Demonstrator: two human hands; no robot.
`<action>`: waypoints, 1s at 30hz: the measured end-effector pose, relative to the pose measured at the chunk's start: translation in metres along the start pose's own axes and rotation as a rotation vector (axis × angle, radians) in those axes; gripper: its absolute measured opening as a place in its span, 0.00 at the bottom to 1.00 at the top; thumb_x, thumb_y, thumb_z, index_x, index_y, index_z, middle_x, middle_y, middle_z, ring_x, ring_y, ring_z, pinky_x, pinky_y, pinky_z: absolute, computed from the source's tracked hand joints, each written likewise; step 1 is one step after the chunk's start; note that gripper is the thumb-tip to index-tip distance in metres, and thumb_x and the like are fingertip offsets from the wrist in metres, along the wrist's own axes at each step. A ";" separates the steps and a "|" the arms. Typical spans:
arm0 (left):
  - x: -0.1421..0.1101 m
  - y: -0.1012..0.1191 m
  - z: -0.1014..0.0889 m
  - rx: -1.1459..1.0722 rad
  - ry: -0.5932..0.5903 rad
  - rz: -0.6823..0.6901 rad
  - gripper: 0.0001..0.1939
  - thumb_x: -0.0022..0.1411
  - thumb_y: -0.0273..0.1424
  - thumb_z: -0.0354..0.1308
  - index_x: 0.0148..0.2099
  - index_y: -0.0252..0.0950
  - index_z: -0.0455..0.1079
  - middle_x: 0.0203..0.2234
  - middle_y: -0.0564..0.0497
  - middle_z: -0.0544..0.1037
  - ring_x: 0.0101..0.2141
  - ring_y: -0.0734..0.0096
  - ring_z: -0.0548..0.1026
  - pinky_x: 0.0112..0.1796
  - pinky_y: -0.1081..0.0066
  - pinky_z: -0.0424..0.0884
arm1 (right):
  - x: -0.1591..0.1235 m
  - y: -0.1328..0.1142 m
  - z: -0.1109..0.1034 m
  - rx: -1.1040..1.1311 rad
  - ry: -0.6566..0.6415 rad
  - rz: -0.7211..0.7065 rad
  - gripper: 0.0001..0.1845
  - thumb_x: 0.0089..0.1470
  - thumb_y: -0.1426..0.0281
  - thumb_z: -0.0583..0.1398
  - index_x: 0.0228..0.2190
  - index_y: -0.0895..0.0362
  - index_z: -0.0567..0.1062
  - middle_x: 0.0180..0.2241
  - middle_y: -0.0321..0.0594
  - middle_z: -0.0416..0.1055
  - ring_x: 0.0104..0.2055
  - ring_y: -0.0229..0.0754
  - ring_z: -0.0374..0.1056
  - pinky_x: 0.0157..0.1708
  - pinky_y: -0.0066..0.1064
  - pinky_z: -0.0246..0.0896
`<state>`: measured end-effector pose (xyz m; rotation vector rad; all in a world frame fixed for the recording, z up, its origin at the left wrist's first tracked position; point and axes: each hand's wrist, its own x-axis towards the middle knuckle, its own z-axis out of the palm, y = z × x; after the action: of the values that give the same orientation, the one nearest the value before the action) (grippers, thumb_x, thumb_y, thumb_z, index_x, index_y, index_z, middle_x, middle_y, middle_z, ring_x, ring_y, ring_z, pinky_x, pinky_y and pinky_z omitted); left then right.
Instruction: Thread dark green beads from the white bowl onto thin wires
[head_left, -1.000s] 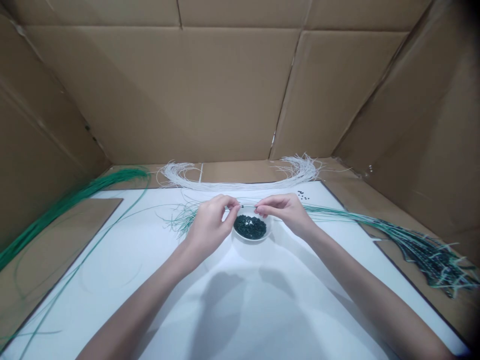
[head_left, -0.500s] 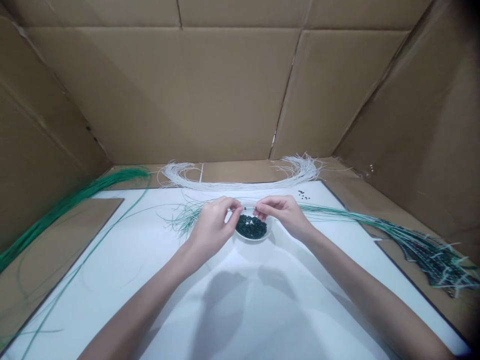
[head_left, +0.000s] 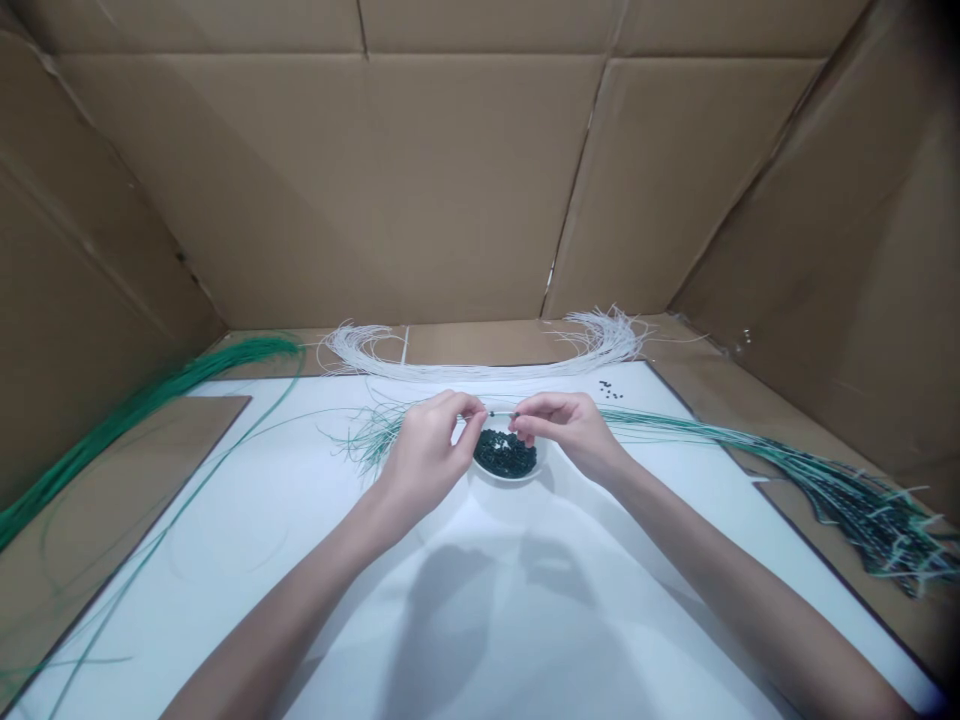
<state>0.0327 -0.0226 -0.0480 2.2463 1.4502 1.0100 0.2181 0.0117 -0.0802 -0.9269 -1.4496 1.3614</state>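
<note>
Above a small white bowl (head_left: 508,481) heaped with dark green beads (head_left: 504,455), my two hands face each other, fingertips a short gap apart. My left hand (head_left: 429,440) is closed in a pinch on a thin cord (head_left: 504,413), which spans the gap. A tiny dark bead (head_left: 492,413) sits on the cord beside the left fingertips. My right hand (head_left: 566,425) is also closed, thumb and fingertips pinched at the cord's other end, where another dark bead (head_left: 515,415) shows. How far the cord runs behind either hand is hidden.
White strands (head_left: 495,372) lie curved along the table's back edge. A green strand bundle (head_left: 157,425) is at left; beaded strands (head_left: 862,510) fan out at right. Loose green strand ends (head_left: 367,440) lie behind my left hand. Several stray beads (head_left: 610,390) rest behind my right hand. Cardboard walls (head_left: 337,190) surround the table.
My fingertips have shifted only slightly. A dark bead now shows at the right fingertips, on the cord between the hands. The view has moved a little.
</note>
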 end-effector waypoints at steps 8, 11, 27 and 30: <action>-0.001 0.001 0.000 0.003 0.004 0.018 0.08 0.59 0.28 0.47 0.31 0.35 0.67 0.27 0.53 0.74 0.26 0.76 0.67 0.31 0.74 0.62 | -0.001 -0.005 0.004 0.024 0.004 -0.056 0.08 0.36 0.68 0.66 0.23 0.58 0.76 0.23 0.37 0.72 0.20 0.32 0.62 0.22 0.27 0.61; -0.001 0.001 0.001 0.003 0.004 0.023 0.08 0.59 0.28 0.48 0.31 0.36 0.67 0.27 0.53 0.74 0.26 0.76 0.67 0.30 0.74 0.62 | -0.001 -0.005 0.005 0.023 0.011 -0.069 0.08 0.35 0.68 0.66 0.23 0.58 0.76 0.23 0.37 0.72 0.20 0.32 0.62 0.22 0.27 0.61; -0.001 -0.001 0.004 0.019 0.004 0.038 0.08 0.59 0.28 0.47 0.32 0.35 0.67 0.27 0.52 0.73 0.26 0.75 0.66 0.30 0.74 0.62 | -0.001 -0.004 0.006 -0.053 0.054 -0.095 0.08 0.35 0.67 0.66 0.23 0.58 0.77 0.24 0.39 0.72 0.24 0.35 0.64 0.21 0.27 0.62; -0.001 0.001 0.004 0.023 0.003 0.032 0.08 0.59 0.28 0.47 0.31 0.35 0.66 0.27 0.52 0.73 0.26 0.76 0.66 0.30 0.74 0.62 | -0.001 -0.004 0.006 -0.067 0.054 -0.096 0.08 0.35 0.67 0.66 0.23 0.58 0.77 0.25 0.39 0.72 0.24 0.35 0.65 0.21 0.27 0.62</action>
<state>0.0353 -0.0233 -0.0508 2.2919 1.4392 1.0117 0.2131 0.0083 -0.0762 -0.9176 -1.4866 1.2151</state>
